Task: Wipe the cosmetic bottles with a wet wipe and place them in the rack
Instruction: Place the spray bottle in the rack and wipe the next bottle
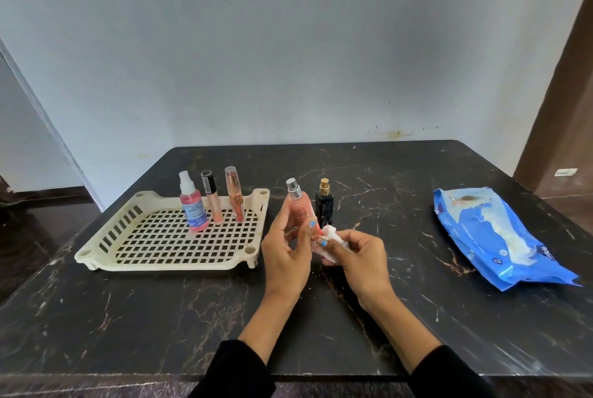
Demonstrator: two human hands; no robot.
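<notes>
Fingers of the left hand [286, 256] grasp a peach spray bottle [297, 205] upright above the dark table [192, 301], right of the cream rack [167, 237], while the right hand [359, 261] pinches a white wet wipe [329, 238] against its lower side

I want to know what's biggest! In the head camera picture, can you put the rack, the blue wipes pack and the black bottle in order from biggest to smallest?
1. The cream rack looks largest.
2. The blue wipes pack comes next; it lies at about the same distance, so this ranking seems fair.
3. The black bottle with the gold cap looks smallest by far.
</notes>
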